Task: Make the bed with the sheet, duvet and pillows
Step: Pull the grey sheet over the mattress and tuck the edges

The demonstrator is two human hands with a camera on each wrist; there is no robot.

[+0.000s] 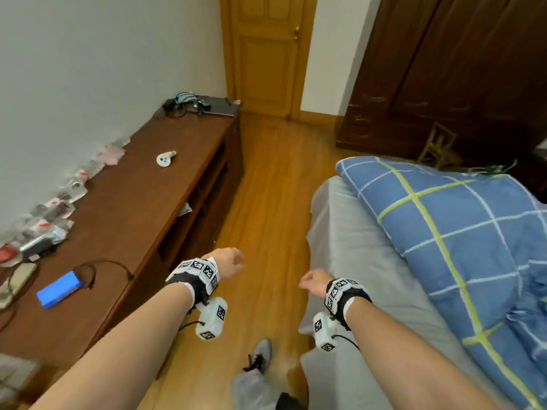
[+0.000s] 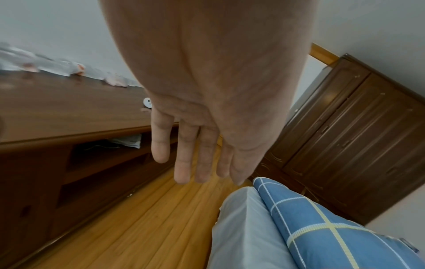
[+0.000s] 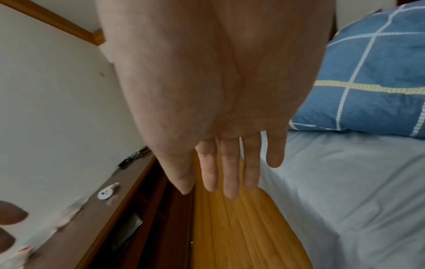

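In the wrist views we see what the head view hides: the fingers (image 2: 181, 163) of our left hand (image 1: 226, 263) hang straight and loose, holding nothing, and the fingers (image 3: 230, 174) of our right hand (image 1: 313, 282) are likewise extended and empty. From the head camera both hands show only their backs, so the fingers cannot be judged there.

Below both sets of fingers lies the wooden floor (image 1: 266, 202). Just to the right of the right fingers the grey sheet (image 1: 355, 247) covers the bed, smooth on top with its edge hanging down the side; the right wrist view shows its light creases closely. Beyond the fingers and further right, the blue checked duvet (image 1: 458, 232) lies bunched on the sheet, its near corner reaching toward the bed's far end. We cannot make out any pillows.

To the left of the left fingers stands the long brown bench (image 1: 133, 202), with a white controller (image 1: 165, 158) on it well ahead. Only the head view shows the blue box (image 1: 59, 292), the packets along the wall and the cables at the far end. Beyond everything are the door (image 1: 266, 54) and the dark wardrobe (image 1: 458, 69).
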